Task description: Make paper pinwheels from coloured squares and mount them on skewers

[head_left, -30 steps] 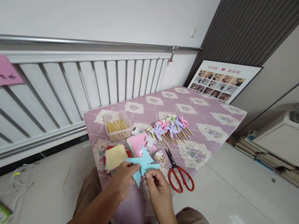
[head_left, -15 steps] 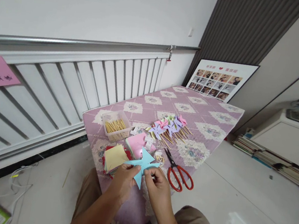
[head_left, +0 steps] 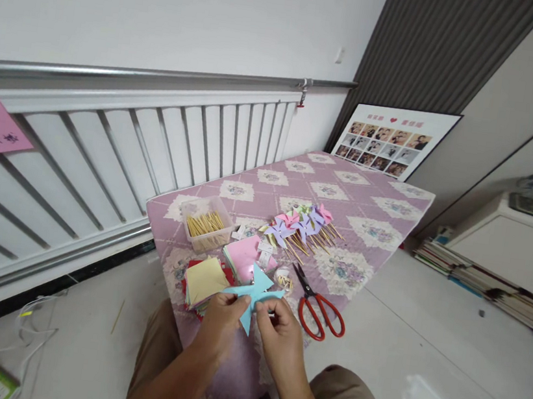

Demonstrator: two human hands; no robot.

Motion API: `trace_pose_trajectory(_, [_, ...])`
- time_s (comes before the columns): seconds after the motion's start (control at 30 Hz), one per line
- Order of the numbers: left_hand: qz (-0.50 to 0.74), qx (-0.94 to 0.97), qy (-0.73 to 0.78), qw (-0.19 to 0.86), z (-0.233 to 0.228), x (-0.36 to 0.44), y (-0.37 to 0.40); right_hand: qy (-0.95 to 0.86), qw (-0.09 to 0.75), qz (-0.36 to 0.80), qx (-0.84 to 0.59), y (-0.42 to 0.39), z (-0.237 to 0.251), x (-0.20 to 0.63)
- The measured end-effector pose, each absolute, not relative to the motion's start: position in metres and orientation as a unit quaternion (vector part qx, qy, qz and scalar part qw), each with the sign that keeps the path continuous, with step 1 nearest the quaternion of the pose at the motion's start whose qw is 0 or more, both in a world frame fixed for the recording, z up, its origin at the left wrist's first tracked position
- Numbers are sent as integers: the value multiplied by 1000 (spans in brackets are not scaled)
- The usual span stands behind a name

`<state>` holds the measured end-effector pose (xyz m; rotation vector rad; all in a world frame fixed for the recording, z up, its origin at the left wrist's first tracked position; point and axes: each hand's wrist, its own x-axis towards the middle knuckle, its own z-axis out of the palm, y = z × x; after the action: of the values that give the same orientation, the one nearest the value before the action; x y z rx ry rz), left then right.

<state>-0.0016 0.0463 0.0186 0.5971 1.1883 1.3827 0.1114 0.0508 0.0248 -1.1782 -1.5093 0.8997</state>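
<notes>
Both hands up over the near edge of the tabletop (head_left: 374, 204), pinched together on a light blue paper pinwheel (head_left: 254, 293). Left hand (head_left: 220, 324) grips it from the left side, fingers closed on the paper near the centre. Right hand (head_left: 280, 339) grips from the right, thumb and forefinger closed at the centre; can't tell if there's anything small between those fingers. Pinwheel sits between the two hands, points sticking out up, left, right and down, held just above the tabletop.

Just left of the hands: stack of coloured paper squares (head_left: 204, 280), yellow on top. Behind the pinwheel: pink paper sheets (head_left: 245, 255). Right of the hands: red-handled scissors (head_left: 319, 304), flat, blades pointing away. Small clear tub (head_left: 284, 280) just beside the scissor blades, contents too small to tell. Further back left: clear plastic box of wooden sticks (head_left: 205, 224). Further back centre: pile of finished pinwheels on sticks (head_left: 300, 225), pink, purple, green. Tabletop has a purple floral cloth. Framed photo collage (head_left: 389, 142) leans at the far end.
</notes>
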Motion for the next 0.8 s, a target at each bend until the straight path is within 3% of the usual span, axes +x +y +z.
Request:
trace_pose_trajectory(0.17, [603, 243, 513, 561, 26, -2, 49, -625, 479, 390, -478, 47, 24, 113])
trace_pose_trajectory(0.47, [557, 273, 542, 567, 34, -26, 53, -495, 545, 450, -504, 61, 13, 142])
trace_pose_trajectory(0.63, [523, 297, 515, 610, 40, -34, 52, -511, 522, 471, -494, 68, 15, 150])
trace_pose_trajectory(0.8, [443, 376, 505, 638, 41, -44, 54, -622, 458, 497, -395, 64, 31, 155])
